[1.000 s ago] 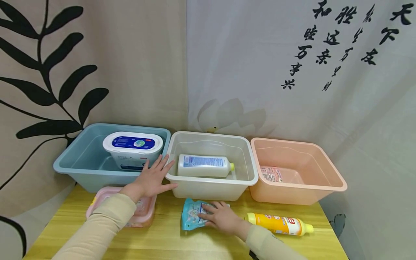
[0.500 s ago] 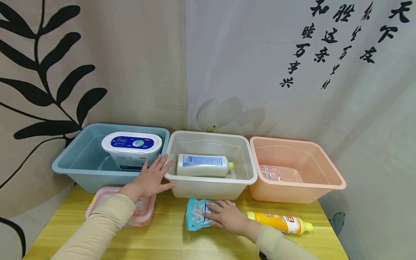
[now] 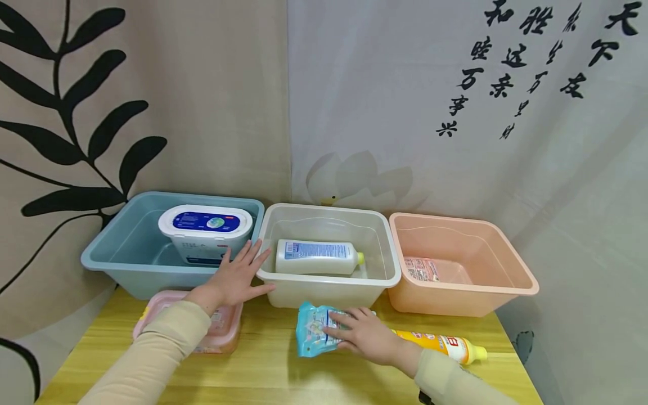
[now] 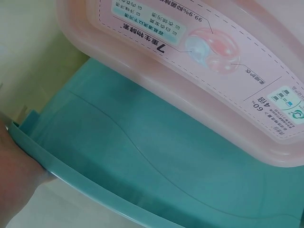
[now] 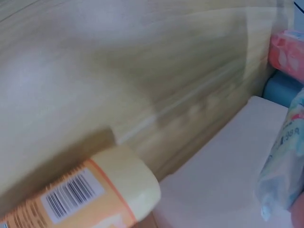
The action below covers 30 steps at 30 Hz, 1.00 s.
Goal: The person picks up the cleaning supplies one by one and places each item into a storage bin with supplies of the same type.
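Note:
My left hand (image 3: pixel 235 281) lies with fingers spread over the adjoining rims of the blue bin (image 3: pixel 167 273) and the white bin (image 3: pixel 324 291). In the left wrist view, part of that hand (image 4: pixel 19 175) is at the blue bin's rim. My right hand (image 3: pixel 372 337) holds a light blue soft pack of wipes (image 3: pixel 313 332), fingers across its top, in front of the white bin. A shadow falls on the table below the pack. The right wrist view catches the pack (image 5: pixel 285 156) at its right edge, with little of the hand showing.
A pink lidded box (image 3: pixel 225 329) is under my left forearm. A yellow bottle (image 3: pixel 440 343) lies beyond my right wrist, partly covered. The blue bin holds a white tub (image 3: pixel 207 233), the white bin a white bottle (image 3: pixel 316 259), the peach bin (image 3: pixel 466 301) a pink packet (image 3: pixel 422 270).
My right hand and the pack of wipes have moved right and slightly toward the bins, now overlapping the yellow bottle's left end. My left hand has stayed put.

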Available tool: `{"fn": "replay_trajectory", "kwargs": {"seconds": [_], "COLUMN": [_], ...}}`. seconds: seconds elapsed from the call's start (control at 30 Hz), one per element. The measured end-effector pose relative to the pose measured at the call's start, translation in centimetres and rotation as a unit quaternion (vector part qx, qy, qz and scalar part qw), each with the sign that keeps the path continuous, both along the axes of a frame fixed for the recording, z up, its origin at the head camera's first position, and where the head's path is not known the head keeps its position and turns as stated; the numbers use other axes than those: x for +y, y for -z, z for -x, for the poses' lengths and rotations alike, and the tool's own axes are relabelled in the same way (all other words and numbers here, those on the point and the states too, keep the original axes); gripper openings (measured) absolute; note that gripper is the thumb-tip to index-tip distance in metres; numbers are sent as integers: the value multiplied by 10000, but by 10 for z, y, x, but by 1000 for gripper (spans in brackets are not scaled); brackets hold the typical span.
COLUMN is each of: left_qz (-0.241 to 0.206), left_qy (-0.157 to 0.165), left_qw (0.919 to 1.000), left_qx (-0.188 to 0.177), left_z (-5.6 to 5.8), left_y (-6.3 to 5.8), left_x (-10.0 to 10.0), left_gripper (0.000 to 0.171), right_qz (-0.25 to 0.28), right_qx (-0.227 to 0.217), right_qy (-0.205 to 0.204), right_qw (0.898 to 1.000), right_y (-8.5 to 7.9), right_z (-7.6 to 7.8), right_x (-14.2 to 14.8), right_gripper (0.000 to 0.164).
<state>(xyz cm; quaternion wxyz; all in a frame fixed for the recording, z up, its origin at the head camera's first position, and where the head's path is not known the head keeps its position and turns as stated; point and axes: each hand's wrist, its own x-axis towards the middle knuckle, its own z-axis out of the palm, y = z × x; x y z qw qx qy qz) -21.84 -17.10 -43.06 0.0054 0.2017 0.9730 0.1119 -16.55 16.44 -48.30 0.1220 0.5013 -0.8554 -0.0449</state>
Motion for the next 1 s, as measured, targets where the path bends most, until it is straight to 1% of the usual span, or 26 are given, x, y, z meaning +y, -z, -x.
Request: {"fn": "replay_trajectory", "kwargs": {"seconds": [0.2,0.33,0.43,0.63,0.87,1.0], "left_qz": [4,17,31,8,12,18], "left_qy": [-16,-27,-18,-3,-11,-9], "left_qw": [10000,10000,10000,10000,10000,10000], "left_qx": [-31,-88,-78,-17,-47,-64], "left_z": [-2,-2,-2,-3,-3,-2], "left_y": [-2,-4,-4,-4,-5,-4], "left_x": [1,1,1,1,1,1], "left_gripper": [84,84,84,83,83,84], "right_qz": [61,66,87,175,129,192], "right_qx": [240,287,243,245,428,493], "right_qy": [-31,-51,-66,-149,-294,-303], "right_qw": [9997,9996,9996,9994,9986,9981], "right_y": [-12,-20,-25,-31,-35,-42], "right_z": [3,3,3,2,-1,-2], "right_x": [4,7,9,12,14,16], "right_gripper": [41,41,41,41,43,41]}}
